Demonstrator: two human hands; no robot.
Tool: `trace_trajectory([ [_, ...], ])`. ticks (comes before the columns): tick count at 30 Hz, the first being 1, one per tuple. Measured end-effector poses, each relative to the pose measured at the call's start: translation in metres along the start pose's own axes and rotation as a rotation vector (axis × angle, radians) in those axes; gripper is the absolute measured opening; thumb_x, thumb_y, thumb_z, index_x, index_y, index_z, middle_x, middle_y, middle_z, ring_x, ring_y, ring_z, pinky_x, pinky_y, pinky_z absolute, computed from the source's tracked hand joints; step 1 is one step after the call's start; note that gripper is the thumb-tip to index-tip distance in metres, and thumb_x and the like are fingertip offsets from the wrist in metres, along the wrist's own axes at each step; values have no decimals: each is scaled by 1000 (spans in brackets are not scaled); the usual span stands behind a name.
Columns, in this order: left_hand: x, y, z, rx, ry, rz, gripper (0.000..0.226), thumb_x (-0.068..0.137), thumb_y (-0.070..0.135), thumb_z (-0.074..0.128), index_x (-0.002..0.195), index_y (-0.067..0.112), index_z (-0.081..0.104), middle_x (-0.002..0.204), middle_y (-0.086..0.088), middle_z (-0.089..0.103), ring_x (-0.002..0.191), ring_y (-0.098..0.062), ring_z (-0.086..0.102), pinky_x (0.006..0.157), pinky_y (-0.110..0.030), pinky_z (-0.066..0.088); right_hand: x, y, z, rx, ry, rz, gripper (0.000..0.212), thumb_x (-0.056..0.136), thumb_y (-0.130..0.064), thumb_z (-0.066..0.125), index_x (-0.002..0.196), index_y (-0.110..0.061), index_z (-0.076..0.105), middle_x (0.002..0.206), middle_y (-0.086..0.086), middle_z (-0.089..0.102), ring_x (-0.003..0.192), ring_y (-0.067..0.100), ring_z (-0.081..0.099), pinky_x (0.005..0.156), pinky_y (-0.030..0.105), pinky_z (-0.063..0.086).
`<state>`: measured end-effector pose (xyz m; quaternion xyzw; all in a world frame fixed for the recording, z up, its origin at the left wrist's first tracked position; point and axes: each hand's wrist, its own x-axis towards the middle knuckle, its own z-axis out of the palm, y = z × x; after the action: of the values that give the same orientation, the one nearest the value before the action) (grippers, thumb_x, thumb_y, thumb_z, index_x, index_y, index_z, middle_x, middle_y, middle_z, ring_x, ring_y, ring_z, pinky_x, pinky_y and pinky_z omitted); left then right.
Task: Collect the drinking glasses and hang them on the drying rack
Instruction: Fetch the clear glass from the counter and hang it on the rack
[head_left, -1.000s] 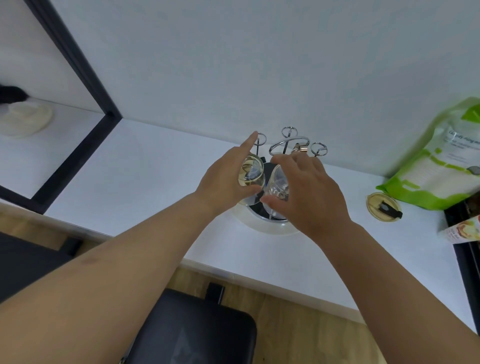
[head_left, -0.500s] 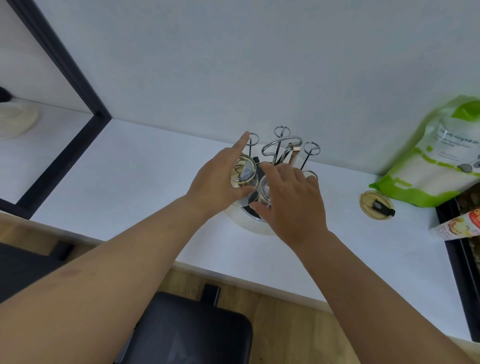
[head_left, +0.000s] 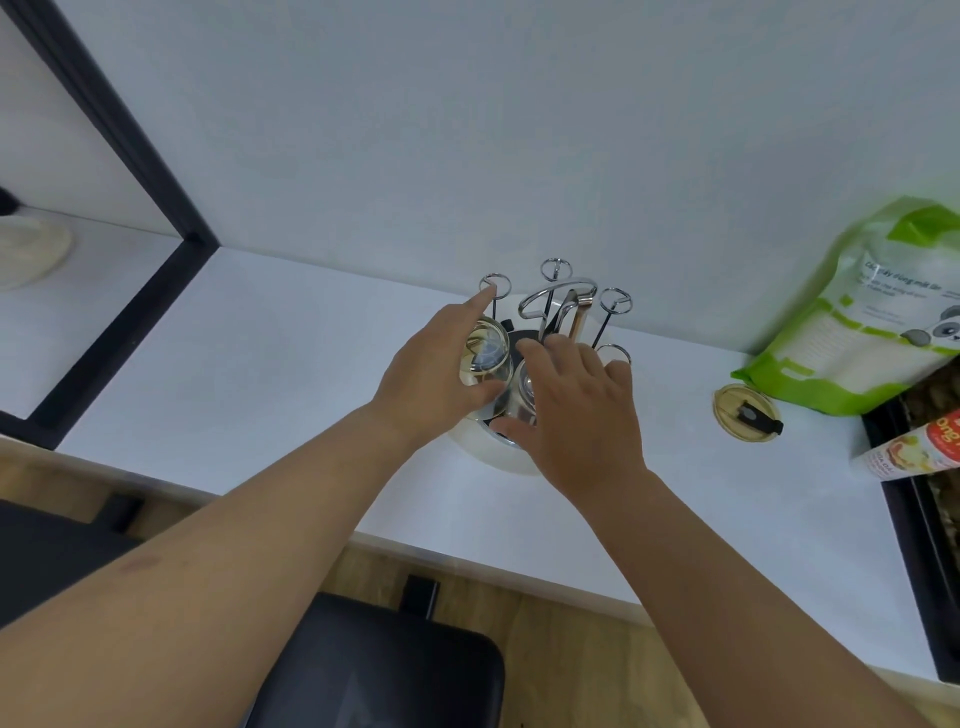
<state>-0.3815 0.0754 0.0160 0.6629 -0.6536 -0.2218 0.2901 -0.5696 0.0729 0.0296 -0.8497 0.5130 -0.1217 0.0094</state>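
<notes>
A chrome drying rack (head_left: 558, 304) with ring-tipped prongs stands on a round white base (head_left: 501, 457) near the back of the white counter. My left hand (head_left: 439, 371) grips an upturned clear glass (head_left: 483, 358) at the rack's left side, index finger stretched toward a prong ring. My right hand (head_left: 576, 415) holds a second upturned clear glass (head_left: 524, 397) between thumb and fingers, just right of the first and low over the base. Whether either glass sits on a prong is hidden by the hands.
A green and white refill pouch (head_left: 862, 317) leans on the wall at right, with a round amber lid (head_left: 745, 413) in front of it. A black tray (head_left: 919, 519) and a printed tube (head_left: 914, 449) lie at far right. A black stool (head_left: 374, 670) stands below the counter edge.
The view has shifted slightly. My right hand has lowered its glass toward the rack base. My left hand has stayed on its glass at the rack's left side.
</notes>
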Motion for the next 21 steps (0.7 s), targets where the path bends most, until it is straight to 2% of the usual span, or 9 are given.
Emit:
trace_trajectory([
  [2, 0, 3, -1, 29, -1, 11, 101, 81, 36, 86, 162, 39, 26, 138, 9, 51, 125, -14, 52, 98, -28, 45, 0, -1, -5, 2, -41, -4, 91, 71, -60, 87, 144, -18, 52, 141, 11, 60, 126, 34, 59, 94, 50, 41],
  [6, -1, 13, -13, 60, -6, 13, 109, 75, 42, 90, 162, 36, 25, 157, 8, 40, 142, -17, 41, 110, -40, 43, 0, 0, -22, 44, -108, -1, 104, 67, -64, 88, 152, -22, 45, 159, 11, 46, 145, 33, 44, 102, 53, 44],
  [9, -10, 26, -27, 34, 34, 16, 102, 77, 45, 88, 160, 41, 29, 157, 14, 41, 144, -12, 39, 110, -33, 39, -1, 4, -44, 83, -120, 17, 108, 66, -65, 88, 155, -26, 42, 164, 9, 37, 149, 31, 36, 101, 53, 45],
  [12, -19, 47, -50, -6, 99, 27, 83, 84, 51, 79, 155, 45, 36, 153, 23, 44, 143, -5, 38, 107, -25, 31, 1, 5, -74, 205, -87, 45, 102, 67, -63, 88, 152, -31, 44, 163, 4, 38, 148, 27, 36, 102, 53, 44],
  [15, -22, 83, -81, -34, 124, 67, 68, 90, 53, 72, 151, 43, 43, 150, 23, 49, 141, -1, 39, 107, -16, 28, 4, 7, -115, 306, -43, 71, 94, 71, -58, 87, 152, -33, 46, 161, 2, 40, 146, 25, 38, 107, 51, 41],
  [19, -19, 146, -129, -64, 124, 125, 57, 95, 49, 69, 148, 38, 51, 147, 20, 54, 140, -4, 43, 115, -30, 36, -2, 9, -192, 315, 22, 98, 86, 79, -55, 83, 153, -34, 46, 158, 2, 43, 144, 24, 40, 113, 50, 39],
  [21, -19, 183, -154, -59, 125, 189, 53, 96, 50, 66, 146, 37, 54, 146, 20, 55, 138, -4, 45, 115, -32, 37, -8, 11, -240, 319, 88, 124, 81, 82, -58, 78, 153, -33, 47, 155, 1, 46, 142, 23, 42, 113, 51, 39],
])
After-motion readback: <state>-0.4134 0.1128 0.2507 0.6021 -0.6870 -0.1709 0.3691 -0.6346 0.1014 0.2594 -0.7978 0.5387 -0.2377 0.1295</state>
